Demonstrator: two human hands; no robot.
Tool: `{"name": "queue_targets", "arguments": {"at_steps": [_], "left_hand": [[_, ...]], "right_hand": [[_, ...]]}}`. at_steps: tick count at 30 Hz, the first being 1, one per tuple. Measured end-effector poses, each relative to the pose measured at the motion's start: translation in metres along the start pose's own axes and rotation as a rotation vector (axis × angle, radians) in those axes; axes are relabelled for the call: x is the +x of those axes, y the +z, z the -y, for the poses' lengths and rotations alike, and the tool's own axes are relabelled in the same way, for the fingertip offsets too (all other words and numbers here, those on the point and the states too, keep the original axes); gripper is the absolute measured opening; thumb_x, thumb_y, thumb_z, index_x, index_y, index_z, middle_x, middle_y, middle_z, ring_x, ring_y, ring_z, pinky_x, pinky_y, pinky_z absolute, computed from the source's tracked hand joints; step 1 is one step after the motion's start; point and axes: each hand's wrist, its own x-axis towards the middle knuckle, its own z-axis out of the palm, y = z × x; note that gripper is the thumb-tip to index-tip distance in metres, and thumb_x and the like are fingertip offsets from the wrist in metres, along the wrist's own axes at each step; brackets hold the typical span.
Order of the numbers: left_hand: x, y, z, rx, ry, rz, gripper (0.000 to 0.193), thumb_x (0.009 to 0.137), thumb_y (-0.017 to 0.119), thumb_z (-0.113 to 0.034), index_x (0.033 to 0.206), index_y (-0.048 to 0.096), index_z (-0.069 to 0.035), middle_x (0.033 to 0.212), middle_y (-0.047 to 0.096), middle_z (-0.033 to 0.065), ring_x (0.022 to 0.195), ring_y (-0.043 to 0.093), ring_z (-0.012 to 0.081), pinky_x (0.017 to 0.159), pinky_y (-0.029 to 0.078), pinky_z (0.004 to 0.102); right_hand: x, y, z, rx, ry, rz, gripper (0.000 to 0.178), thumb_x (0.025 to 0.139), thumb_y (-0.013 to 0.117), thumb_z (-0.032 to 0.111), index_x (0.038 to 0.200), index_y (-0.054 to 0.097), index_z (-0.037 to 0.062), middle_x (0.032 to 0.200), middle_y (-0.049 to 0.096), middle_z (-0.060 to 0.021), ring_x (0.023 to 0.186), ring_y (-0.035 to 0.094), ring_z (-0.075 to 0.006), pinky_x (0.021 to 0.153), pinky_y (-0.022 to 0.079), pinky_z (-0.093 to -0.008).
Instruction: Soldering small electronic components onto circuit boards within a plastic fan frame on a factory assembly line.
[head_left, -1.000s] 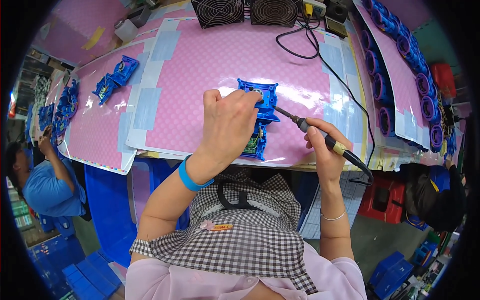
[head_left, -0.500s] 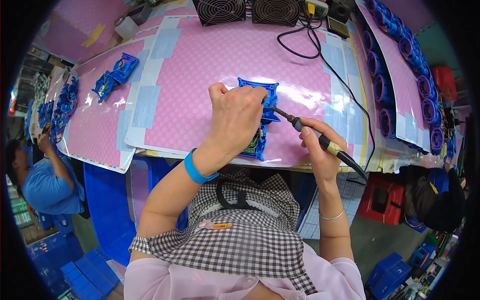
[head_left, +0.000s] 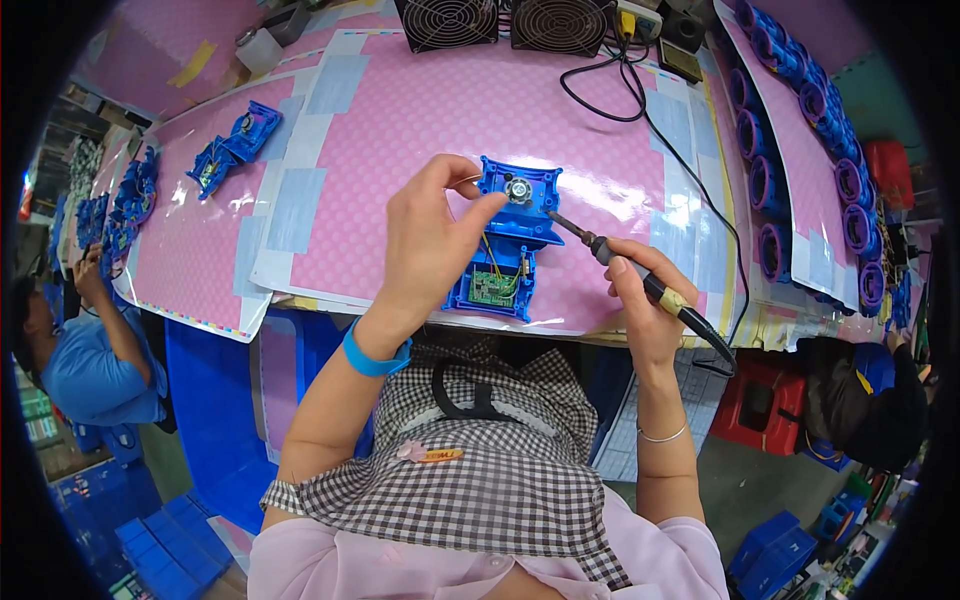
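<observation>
An opened blue plastic housing [head_left: 545,232] lies on the pink-covered table in front of me. Its far half carries a round speaker [head_left: 518,190]; a green circuit board [head_left: 492,288] with thin wires sits in the near half. My left hand [head_left: 428,240] grips the far half at its left edge, the thumb beside the speaker and the fingertips partly hidden. In my right hand [head_left: 645,295] is a soldering iron [head_left: 598,245], held like a pen. Its tip points at the right edge of the far half; whether it touches cannot be made out.
Two black fans [head_left: 450,22] stand at the back. The iron's black cable [head_left: 695,185] runs along the right. Blue parts with purple rings [head_left: 770,248] line the right side. Another opened blue housing [head_left: 240,140] lies left. A person in blue [head_left: 100,365] works at far left.
My left hand has drawn back left from over the housing, uncovering the speaker and circuit board. The soldering iron stays almost where it was, at the housing's right edge.
</observation>
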Motion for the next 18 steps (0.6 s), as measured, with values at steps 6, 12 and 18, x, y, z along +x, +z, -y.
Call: {"name": "queue_targets", "arguments": {"at_steps": [6,12,18], "left_hand": [[-0.003,0.009,0.003,0.133,0.159,0.033,0.014,0.078,0.072,-0.007,0.090,0.069,-0.001,0.081,0.070,0.0089,0.072,0.066,0.0160,0.063,0.048,0.0292],[-0.004,0.005,-0.004,0.230,0.270,0.221,0.011,0.078,0.069,-0.008,0.087,0.072,-0.002,0.080,0.068,0.0114,0.068,0.063,0.0239,0.061,0.049,0.0344],[-0.002,0.005,-0.009,0.302,0.213,0.315,0.014,0.079,0.062,-0.008,0.085,0.072,-0.001,0.079,0.064,0.0165,0.080,0.062,0.0331,0.075,0.049,0.0440]], "right_hand": [[-0.002,0.001,0.000,0.007,0.008,0.002,0.017,0.082,0.067,0.000,0.098,0.070,-0.0030,0.089,0.071,-0.0098,0.077,0.064,-0.0137,0.068,0.049,-0.0245],[-0.001,0.002,0.001,-0.007,0.020,-0.004,0.017,0.082,0.067,0.001,0.098,0.071,-0.0029,0.088,0.071,-0.0097,0.076,0.064,-0.0134,0.068,0.048,-0.0245],[-0.002,0.003,0.002,-0.001,0.019,-0.001,0.017,0.082,0.066,0.001,0.098,0.070,-0.0032,0.088,0.071,-0.0104,0.076,0.064,-0.0141,0.069,0.048,-0.0251]]}}
